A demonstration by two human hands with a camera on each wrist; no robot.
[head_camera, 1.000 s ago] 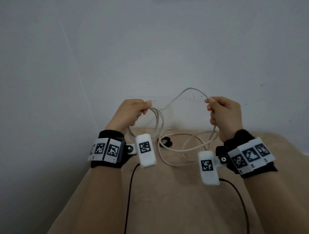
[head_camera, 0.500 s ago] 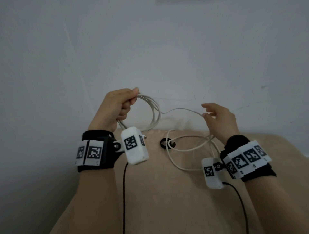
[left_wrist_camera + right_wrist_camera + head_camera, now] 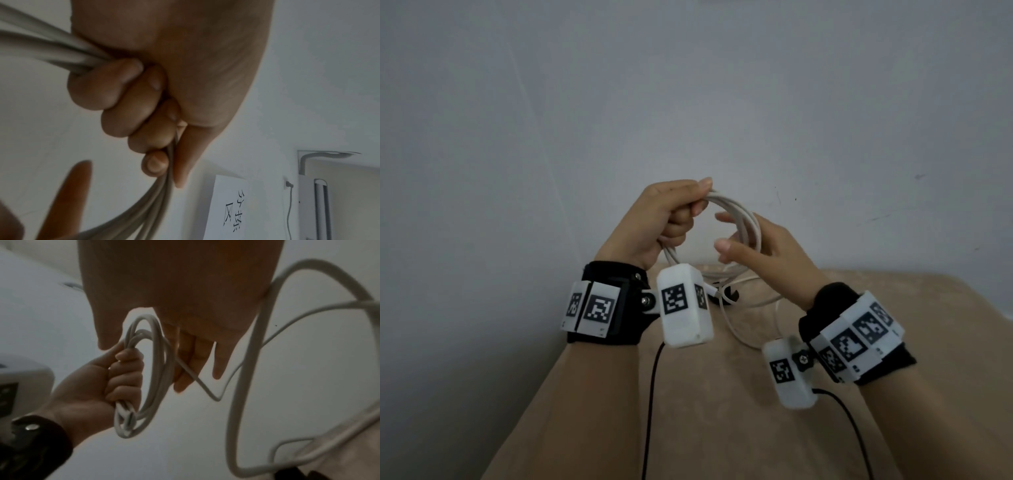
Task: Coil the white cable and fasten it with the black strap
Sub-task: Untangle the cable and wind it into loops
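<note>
My left hand (image 3: pixel 681 212) is raised above the table and grips several loops of the white cable (image 3: pixel 746 222) in its fist. The left wrist view shows its fingers (image 3: pixel 123 97) curled round the strands (image 3: pixel 51 47). My right hand (image 3: pixel 726 233) is just right of the coil with straight fingers (image 3: pixel 195 363), and the cable (image 3: pixel 158 369) runs across them. Loose cable (image 3: pixel 743 329) trails from the coil down onto the table. The black strap (image 3: pixel 732 294) lies on the table under the coil, mostly hidden by the left wrist camera and the cable.
The table is covered in beige cloth (image 3: pixel 722 411) and stands against a pale wall (image 3: pixel 722 102). Black wrist-camera leads (image 3: pixel 650 394) run back along both forearms. A paper sign (image 3: pixel 232 206) hangs on the wall.
The left hand rose with the coil. The right hand let go its pinch on the cable, opened, and moved left up to the coil; the loose loop on the table shrank.
</note>
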